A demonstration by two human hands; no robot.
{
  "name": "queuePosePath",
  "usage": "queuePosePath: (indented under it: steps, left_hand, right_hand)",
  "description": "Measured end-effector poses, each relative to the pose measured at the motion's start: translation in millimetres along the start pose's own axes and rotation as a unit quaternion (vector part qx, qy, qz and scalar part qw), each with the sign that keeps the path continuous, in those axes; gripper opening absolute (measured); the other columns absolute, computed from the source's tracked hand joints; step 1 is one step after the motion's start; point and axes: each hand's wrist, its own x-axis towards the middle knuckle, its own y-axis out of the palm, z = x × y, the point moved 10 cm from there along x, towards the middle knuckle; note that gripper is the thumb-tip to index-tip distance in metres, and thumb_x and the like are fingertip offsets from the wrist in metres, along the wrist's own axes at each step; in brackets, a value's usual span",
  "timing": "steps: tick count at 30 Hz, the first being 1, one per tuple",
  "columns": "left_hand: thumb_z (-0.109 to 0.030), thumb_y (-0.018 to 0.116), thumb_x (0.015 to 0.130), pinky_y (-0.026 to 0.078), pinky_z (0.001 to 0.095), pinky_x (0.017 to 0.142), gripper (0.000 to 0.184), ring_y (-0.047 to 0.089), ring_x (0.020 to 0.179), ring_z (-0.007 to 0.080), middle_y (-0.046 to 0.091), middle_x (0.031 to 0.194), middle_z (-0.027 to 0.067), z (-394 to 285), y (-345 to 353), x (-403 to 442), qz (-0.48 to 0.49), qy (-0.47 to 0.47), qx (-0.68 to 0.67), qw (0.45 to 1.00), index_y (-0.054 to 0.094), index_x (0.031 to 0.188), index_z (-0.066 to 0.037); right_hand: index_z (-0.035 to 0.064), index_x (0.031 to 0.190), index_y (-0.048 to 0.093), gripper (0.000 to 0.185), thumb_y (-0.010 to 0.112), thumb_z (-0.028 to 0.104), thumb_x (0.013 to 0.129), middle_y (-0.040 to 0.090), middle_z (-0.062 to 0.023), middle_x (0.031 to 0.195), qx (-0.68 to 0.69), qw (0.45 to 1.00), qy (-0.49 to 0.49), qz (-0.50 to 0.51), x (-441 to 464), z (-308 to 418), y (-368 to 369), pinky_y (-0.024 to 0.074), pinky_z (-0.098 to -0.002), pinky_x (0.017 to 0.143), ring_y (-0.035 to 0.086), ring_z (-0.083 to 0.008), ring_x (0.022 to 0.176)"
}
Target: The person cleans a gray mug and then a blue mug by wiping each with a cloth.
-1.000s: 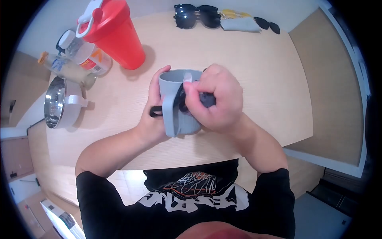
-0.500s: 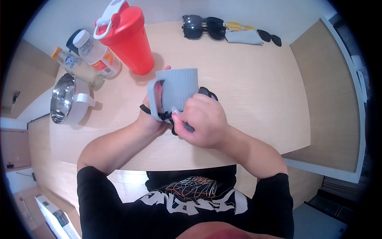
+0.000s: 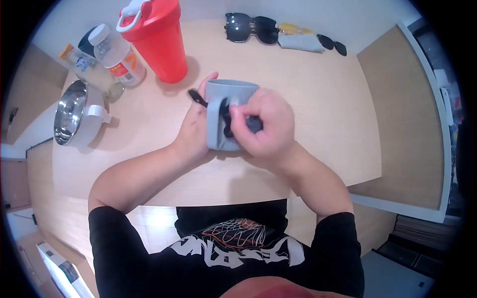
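Observation:
A grey ribbed mug (image 3: 233, 88) is held upright above the front of the table, its handle facing me. My left hand (image 3: 193, 130) is closed round the mug's left side from behind, a fingertip showing near the rim. My right hand (image 3: 268, 121) is closed in a pinch in front of the mug, beside the handle. Between its fingers is a dark pair of sunglasses (image 3: 255, 124), mostly hidden. Black slender parts (image 3: 228, 124) show within the handle opening, and a black tip (image 3: 197, 98) sticks out left of the mug. A small whitish bit by my right fingertips is blurred.
A red shaker bottle (image 3: 161, 47) stands behind the mug. Left of it are a plastic bottle (image 3: 117, 57), a glass bottle (image 3: 94, 74) and a steel-lined cup (image 3: 94, 124). Sunglasses (image 3: 251, 29), a grey pouch (image 3: 300, 43) and dark lenses (image 3: 332, 44) lie at the back.
The mug has shifted right and turned, bringing its handle toward me. My right hand has moved up and right with the sunglasses, and the black tip at left has risen.

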Motion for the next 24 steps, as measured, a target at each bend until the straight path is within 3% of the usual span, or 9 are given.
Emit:
queuePosePath:
  steps: [4, 8, 11, 14, 15, 18, 19, 23, 24]
  left_hand:
    - [-0.039, 0.046, 0.104, 0.052, 0.0403, 0.098, 0.057, 0.059, 0.117, 0.0264, 0.050, 0.134, 0.0137, 5.8, -9.2, 4.0, -0.047, -0.040, -0.121, 0.991, 0.023, 0.150, -0.013]
    - [-0.046, 0.040, 0.104, 0.054, 0.0398, 0.095, 0.050, 0.060, 0.115, 0.0248, 0.054, 0.129, 0.0124, 2.1, -10.5, 10.0, -0.035, -0.045, -0.093, 0.994, 0.036, 0.141, -0.011]
    - [-0.039, 0.046, 0.104, 0.051, 0.0389, 0.099, 0.052, 0.058, 0.119, 0.0236, 0.053, 0.131, 0.0121, 2.3, -3.0, 10.4, 0.013, -0.059, -0.117, 0.991, 0.032, 0.146, -0.011]
    - [-0.041, 0.054, 0.101, 0.046, 0.0403, 0.105, 0.066, 0.054, 0.126, 0.0240, 0.050, 0.138, 0.0140, 3.3, 1.0, 4.8, -0.019, 0.012, 0.016, 1.000, 0.027, 0.153, -0.011]
    - [-0.029, 0.055, 0.102, 0.044, 0.0390, 0.109, 0.061, 0.052, 0.129, 0.0236, 0.050, 0.138, 0.0145, 0.8, 9.3, 2.7, -0.006, 0.017, 0.032, 0.999, 0.026, 0.153, -0.011]
    - [-0.030, 0.054, 0.102, 0.041, 0.0391, 0.111, 0.061, 0.050, 0.130, 0.0243, 0.050, 0.139, 0.0145, 2.0, 7.9, 4.7, 0.017, 0.018, 0.048, 0.999, 0.026, 0.153, -0.013]
    - [-0.017, 0.057, 0.100, 0.048, 0.0392, 0.104, 0.063, 0.055, 0.123, 0.0239, 0.052, 0.136, 0.0131, 3.8, 4.6, 6.4, -0.014, -0.013, -0.023, 1.000, 0.024, 0.154, -0.009]
    - [-0.045, 0.044, 0.104, 0.055, 0.0408, 0.093, 0.048, 0.063, 0.110, 0.0250, 0.057, 0.126, 0.0130, -3.2, -1.9, 13.4, -0.017, -0.033, -0.149, 0.988, 0.046, 0.136, -0.009]
    - [-0.045, 0.043, 0.104, 0.055, 0.0408, 0.093, 0.047, 0.063, 0.109, 0.0252, 0.057, 0.125, 0.0132, -4.6, -6.0, 14.9, -0.025, -0.031, -0.145, 0.989, 0.047, 0.134, -0.009]
  right_hand:
    - [0.0072, 0.072, 0.054, 0.019, 0.072, 0.005, 0.075, 0.053, -0.0095, 0.067, 0.012, 0.997, 0.005, 0.078, -5.9, 8.1, 18.1, 0.0436, -0.0385, 0.055, 0.053, -0.0288, 0.060]
    - [0.0070, 0.072, 0.054, 0.018, 0.072, 0.004, 0.075, 0.053, -0.0094, 0.067, 0.023, 0.995, 0.006, 0.093, -6.9, 12.1, 22.0, 0.0440, -0.0389, 0.055, 0.054, -0.0296, 0.060]
    - [0.0060, 0.074, 0.055, 0.018, 0.072, 0.005, 0.077, 0.054, -0.0100, 0.068, 0.008, 0.997, 0.002, 0.078, -5.6, 8.3, 17.5, 0.0449, -0.0388, 0.055, 0.055, -0.0290, 0.060]
    - [0.0050, 0.076, 0.056, 0.017, 0.072, 0.006, 0.081, 0.056, -0.0106, 0.070, -0.024, 0.997, 0.064, -0.045, 1.7, -16.1, -13.1, 0.0452, -0.0367, 0.055, 0.056, -0.0266, 0.059]
    - [0.0047, 0.078, 0.058, 0.016, 0.072, 0.007, 0.084, 0.056, -0.0108, 0.071, 0.022, 0.992, 0.103, -0.076, 4.1, -26.7, -22.1, 0.0449, -0.0344, 0.054, 0.056, -0.0245, 0.059]
    - [0.0049, 0.078, 0.058, 0.015, 0.071, 0.006, 0.085, 0.056, -0.0105, 0.070, 0.038, 0.992, 0.068, -0.101, 1.7, -28.2, -25.2, 0.0439, -0.0325, 0.053, 0.055, -0.0231, 0.058]
    - [0.0048, 0.078, 0.057, 0.016, 0.072, 0.006, 0.082, 0.056, -0.0109, 0.071, 0.023, 0.993, 0.079, -0.090, 1.2, -25.7, -22.4, 0.0452, -0.0351, 0.055, 0.056, -0.0255, 0.060]
    - [0.0059, 0.076, 0.054, 0.017, 0.071, 0.007, 0.078, 0.057, -0.0112, 0.072, 0.007, 0.997, 0.028, 0.067, -7.9, 5.1, 16.2, 0.0461, -0.0413, 0.061, 0.058, -0.0316, 0.067]
    - [0.0062, 0.076, 0.054, 0.017, 0.071, 0.007, 0.079, 0.056, -0.0111, 0.072, 0.005, 0.997, 0.027, 0.075, -9.4, 7.9, 20.2, 0.0460, -0.0412, 0.061, 0.058, -0.0316, 0.067]
